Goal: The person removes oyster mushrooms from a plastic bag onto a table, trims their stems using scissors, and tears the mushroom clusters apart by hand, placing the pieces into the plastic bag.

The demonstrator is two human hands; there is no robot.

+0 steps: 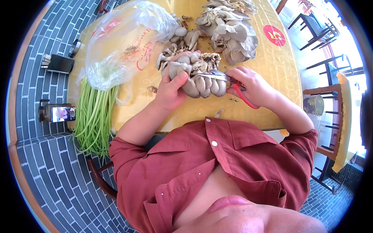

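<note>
Work in hand: the mushroom cluster (204, 86) is positioned above the near half of the bench (270, 72), in front of the person's chest, between the two hands. The left hand (173, 87) supports it from the left side; its grip is closed on the cluster, with the thumb on the near face. The right hand (250, 86) operates the scissors (213, 76); its grip is closed around the red handles (248, 99), and the blades point left across the cluster, against the caps. The step appears to be trimming or dividing the cluster by hand.

Requirement for the next move: in judgement, hold the cluster steady with the left hand, set the blade at the intended cut, and keep the left thumb clear of the cutting line.

Surrounding items: a larger mushroom pile (235, 37) sits on the bench beyond the right hand. A clear plastic bag (116, 50) lies to the left, covering the upper ends of the green stalks (93, 120).

Visibility limits: most of the left fingers are concealed behind the cluster. The blade tips merge with the caps, so the blade opening cannot be confirmed. The rough brown base (211, 60) may belong to the held cluster or to material behind it. The top edge of the view cuts off the far end of the bench.
</note>
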